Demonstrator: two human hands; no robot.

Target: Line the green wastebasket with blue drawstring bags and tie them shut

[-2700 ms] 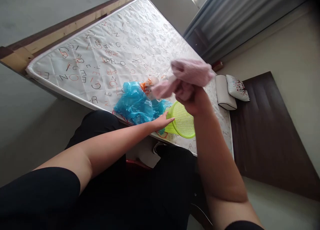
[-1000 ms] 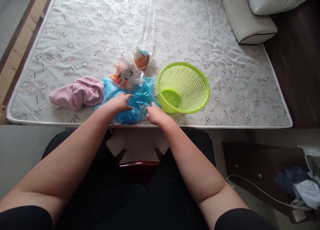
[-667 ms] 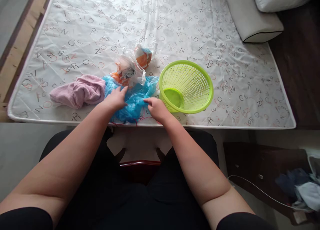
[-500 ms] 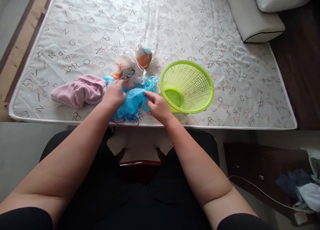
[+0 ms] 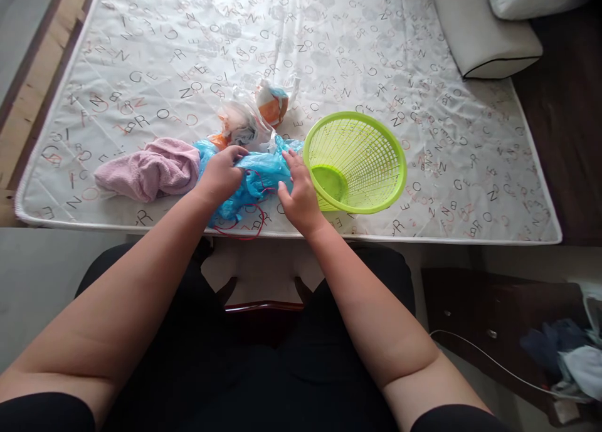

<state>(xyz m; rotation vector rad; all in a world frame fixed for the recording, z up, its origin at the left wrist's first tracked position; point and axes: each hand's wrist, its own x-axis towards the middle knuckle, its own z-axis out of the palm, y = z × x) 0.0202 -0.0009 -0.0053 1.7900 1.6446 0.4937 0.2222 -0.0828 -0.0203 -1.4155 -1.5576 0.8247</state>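
Crumpled blue plastic bag [image 5: 263, 165] lies between my hands near the front edge of the mattress. My left hand [image 5: 224, 172] is closed on the bag's left side, thumb and fingers pinching the film. Over its right side lies my right hand [image 5: 300, 190], fingers stretched out and thumb apart, touching the plastic. A thin red string [image 5: 258, 222] loops out below the bag. Just behind it sit a clear and orange crumpled plastic bag [image 5: 242, 128] and an orange-and-white plastic bundle [image 5: 271, 103].
A green plastic basket [image 5: 402, 168] lies tipped towards me, right of my right hand. On the left is a pink towel [image 5: 150, 168]. The letter-printed mattress [image 5: 188, 49] carries a white pillow block [image 5: 486, 37] at the back right. A dark wooden stool or shelf [image 5: 470, 306] stands lower right.
My right hand has gone from pinching the bag to lying with fingers extended, a little farther up. The blue plastic is stretched more between my hands, and more red string shows.
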